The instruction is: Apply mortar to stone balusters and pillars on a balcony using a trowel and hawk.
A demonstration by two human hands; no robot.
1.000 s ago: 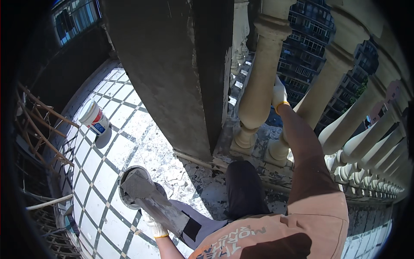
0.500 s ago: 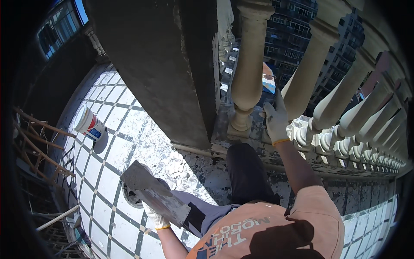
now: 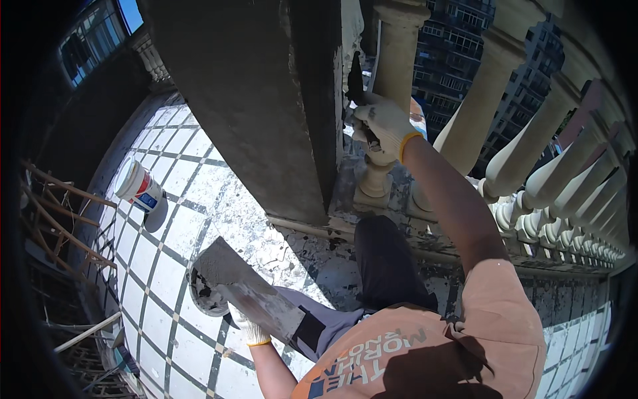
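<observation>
My left hand (image 3: pixel 247 326), in a white work glove, is closed under a long flat plastering trowel (image 3: pixel 269 302). Grey mortar (image 3: pixel 226 263) covers its far end, over a round bucket (image 3: pixel 211 307) beside my leg. My right hand (image 3: pixel 384 123), gloved too, is closed around a small dark trowel (image 3: pixel 356 80); part of this tool is hidden by the fingers. It is raised in front of the first baluster (image 3: pixel 397 63), close to the edge of the grey rendered pillar (image 3: pixel 266 120). Whether the tool touches the pillar cannot be told.
A white bucket (image 3: pixel 138 186) with a red and blue label stands on the tiled floor (image 3: pixel 143 266) at left. Wooden framing (image 3: pixel 66 213) lies along the left rim. More balusters (image 3: pixel 512 156) run to the right, with buildings (image 3: pixel 458 40) beyond.
My right hand has come up and left, from low behind the baluster to its front near the pillar, with the small trowel now visible. The left hand and plastering trowel have shifted slightly right.
</observation>
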